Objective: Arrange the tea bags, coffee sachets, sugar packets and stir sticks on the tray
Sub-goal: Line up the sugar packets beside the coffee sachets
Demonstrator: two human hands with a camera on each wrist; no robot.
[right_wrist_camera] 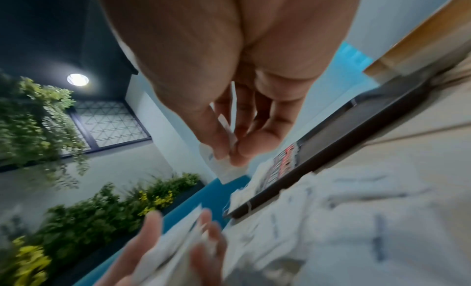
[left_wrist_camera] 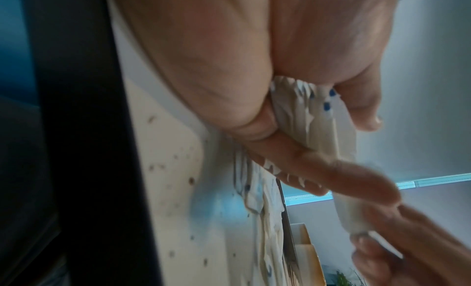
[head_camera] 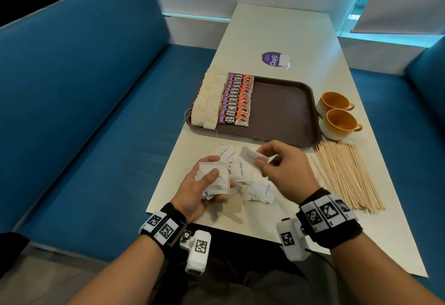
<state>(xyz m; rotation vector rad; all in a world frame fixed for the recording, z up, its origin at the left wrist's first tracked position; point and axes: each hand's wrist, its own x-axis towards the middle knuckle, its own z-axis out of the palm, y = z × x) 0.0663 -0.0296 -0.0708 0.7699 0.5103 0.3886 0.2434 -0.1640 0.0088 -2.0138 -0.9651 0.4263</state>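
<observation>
On the white table (head_camera: 277,30), a brown tray (head_camera: 284,109) holds a column of tea bags (head_camera: 207,99) along its left edge, with red Kopi Juan coffee sachets (head_camera: 237,99) beside them. The left hand (head_camera: 204,184) grips a stack of white sugar packets (head_camera: 213,179) while the right hand (head_camera: 281,162) pinches a single packet (head_camera: 250,154) above the loose ones (head_camera: 261,190). Wooden stir sticks (head_camera: 346,174) lie to the right, near two yellow cups (head_camera: 337,114).
</observation>
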